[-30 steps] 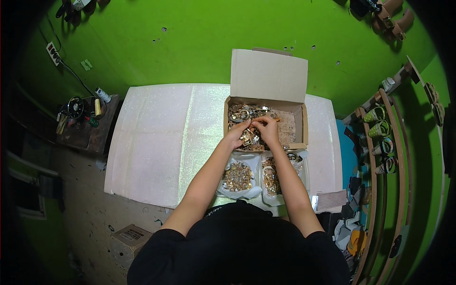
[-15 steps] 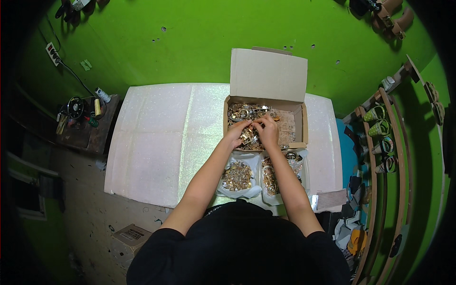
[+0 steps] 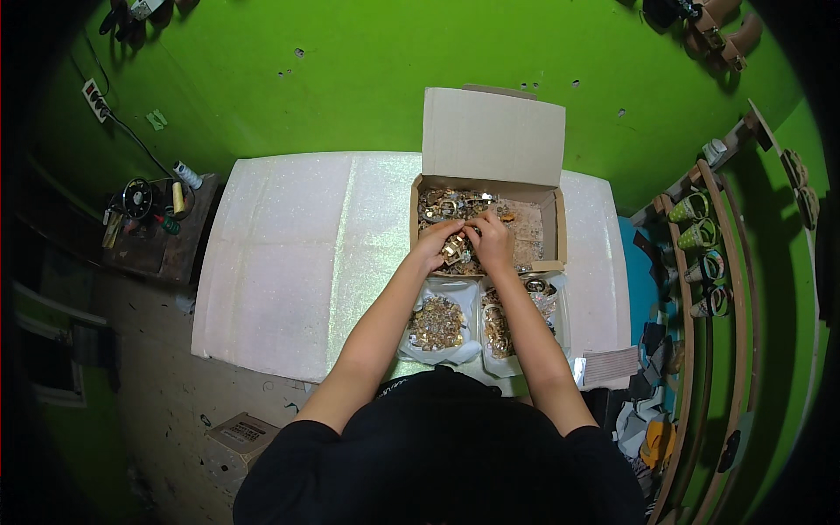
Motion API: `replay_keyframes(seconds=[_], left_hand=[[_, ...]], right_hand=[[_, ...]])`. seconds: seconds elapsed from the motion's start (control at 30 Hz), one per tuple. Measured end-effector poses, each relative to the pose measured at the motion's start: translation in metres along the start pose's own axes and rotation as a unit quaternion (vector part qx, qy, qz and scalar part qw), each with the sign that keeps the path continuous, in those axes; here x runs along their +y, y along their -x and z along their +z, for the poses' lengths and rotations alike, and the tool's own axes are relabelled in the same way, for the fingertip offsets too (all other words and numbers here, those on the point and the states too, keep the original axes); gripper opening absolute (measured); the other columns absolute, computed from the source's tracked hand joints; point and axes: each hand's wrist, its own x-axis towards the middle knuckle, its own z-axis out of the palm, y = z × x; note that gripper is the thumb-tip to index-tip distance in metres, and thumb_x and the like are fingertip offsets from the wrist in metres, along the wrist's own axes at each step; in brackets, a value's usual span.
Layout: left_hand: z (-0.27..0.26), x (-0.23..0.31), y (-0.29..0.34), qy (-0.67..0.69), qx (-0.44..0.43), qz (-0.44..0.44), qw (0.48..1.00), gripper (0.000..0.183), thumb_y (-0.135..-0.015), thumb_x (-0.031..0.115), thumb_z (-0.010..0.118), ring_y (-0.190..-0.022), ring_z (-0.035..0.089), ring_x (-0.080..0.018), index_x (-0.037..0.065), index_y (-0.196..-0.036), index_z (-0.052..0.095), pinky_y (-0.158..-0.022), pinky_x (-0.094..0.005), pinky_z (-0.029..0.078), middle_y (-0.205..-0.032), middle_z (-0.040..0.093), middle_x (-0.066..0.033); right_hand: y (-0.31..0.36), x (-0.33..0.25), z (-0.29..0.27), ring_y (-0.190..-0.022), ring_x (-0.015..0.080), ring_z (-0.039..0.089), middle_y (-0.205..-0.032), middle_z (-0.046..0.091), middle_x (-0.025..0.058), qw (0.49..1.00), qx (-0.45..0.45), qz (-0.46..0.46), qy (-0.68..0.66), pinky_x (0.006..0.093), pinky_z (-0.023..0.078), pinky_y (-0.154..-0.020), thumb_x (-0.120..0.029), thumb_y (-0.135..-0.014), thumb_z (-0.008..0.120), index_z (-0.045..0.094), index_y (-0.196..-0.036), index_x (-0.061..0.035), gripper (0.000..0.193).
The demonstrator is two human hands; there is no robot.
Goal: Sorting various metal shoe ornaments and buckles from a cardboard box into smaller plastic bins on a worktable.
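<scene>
Both hands meet over the near left part of an open cardboard box (image 3: 561,229), fingertips almost touching. Gold-coloured metal pieces (image 3: 453,248) show against the fingers and palm of my left hand (image 3: 432,244), which is curled round them. My right hand (image 3: 495,242) is closed in a pinch beside the left fingertips; whatever is between its fingers is too small to make out. Beyond the hands, the box holds a heap of metal buckles and fittings (image 3: 444,205). Its right part shows bare brownish cardboard with small bits scattered on it.
Nearer me stand a plastic-lined container (image 3: 469,352) of small gold and silver pieces and a second lined container (image 3: 562,337) of larger fittings, partly under my right forearm. A pale sparkly sheet (image 3: 271,262) covers the table. Wooden racks with sandals (image 3: 700,234) stand right.
Both hands stay at the same spot over the box, with only slight finger movement. The gold-coloured pieces by my left palm have shifted a little. The whole view has moved very slightly.
</scene>
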Motion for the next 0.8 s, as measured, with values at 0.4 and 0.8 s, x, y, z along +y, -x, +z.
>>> replay_keyframes(seconds=[0.4,0.8], left_hand=[[-0.002,-0.002,0.002,0.011,0.003,-0.003,1.000,0.017,-0.078,0.013,0.054,-0.068,0.056,-0.0146,0.000,-0.088,0.054,-0.061,-0.0264,0.049,-0.077,0.057,-0.0072],[-0.001,-0.005,-0.001,0.010,0.027,0.005,1.000,0.021,-0.075,0.007,0.056,-0.073,0.057,-0.0158,-0.003,-0.093,0.053,-0.064,-0.0273,0.049,-0.082,0.057,-0.0101]], right_hand=[[0.009,-0.005,0.016,-0.058,0.0158,0.056,-0.070,0.057,0.0098,0.955,0.037,0.190,-0.225,0.0243,0.043,-0.052,-0.004,-0.068,0.059,0.059,-0.072,0.0011,0.006],[0.016,0.001,0.024,-0.057,0.0119,0.057,-0.068,0.059,0.0087,0.932,0.081,0.229,-0.268,0.0229,0.044,-0.052,-0.002,-0.070,0.057,0.058,-0.073,0.0020,0.005]])
